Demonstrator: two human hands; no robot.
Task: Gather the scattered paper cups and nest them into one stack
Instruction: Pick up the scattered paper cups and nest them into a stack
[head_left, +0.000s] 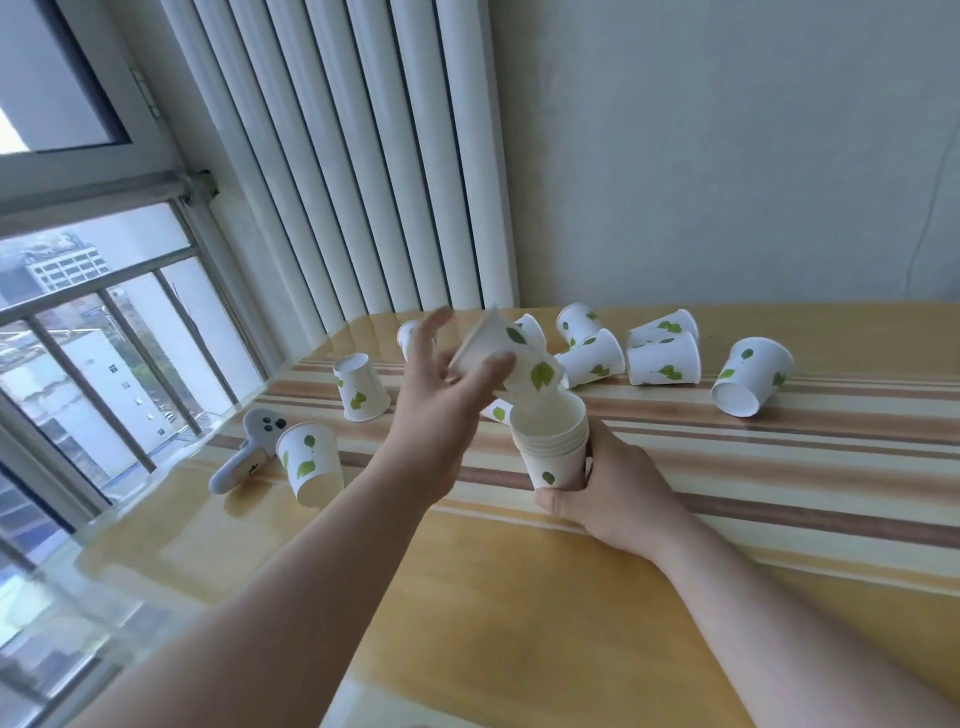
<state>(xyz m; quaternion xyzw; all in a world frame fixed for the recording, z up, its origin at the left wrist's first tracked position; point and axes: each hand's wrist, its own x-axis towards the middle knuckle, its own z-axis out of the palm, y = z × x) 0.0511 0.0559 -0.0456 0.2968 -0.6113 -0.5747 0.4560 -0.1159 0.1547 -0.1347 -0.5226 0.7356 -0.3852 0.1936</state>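
Right hand is wrapped around the base of the nested stack, upright on the counter, several rims showing one inside another. Left hand is up above it, fingers spread loosely, with a tilted leaf-print cup against the fingertips, its mouth end hanging over the stack's opening. That cup is motion-blurred, so whether the hand truly grips it or only touches it, I cannot tell.

Behind the left hand there's a cup mostly hidden by the fingers, and another scrap of cup peeks out under the palm, only a leaf and a bit of white visible. At the back, a cluster of cups lies on its sides: two near the middle, a pair touching each other further right, one well apart with its base facing us. On the left, one cup stands upside down, and another lies tipped just beside a grey handheld controller, partly covering it.

The counter is glossy yellow wood with brown and cream stripes running across. White radiator columns rise behind it, a plain wall to the right, a barred window to the left showing buildings outside.
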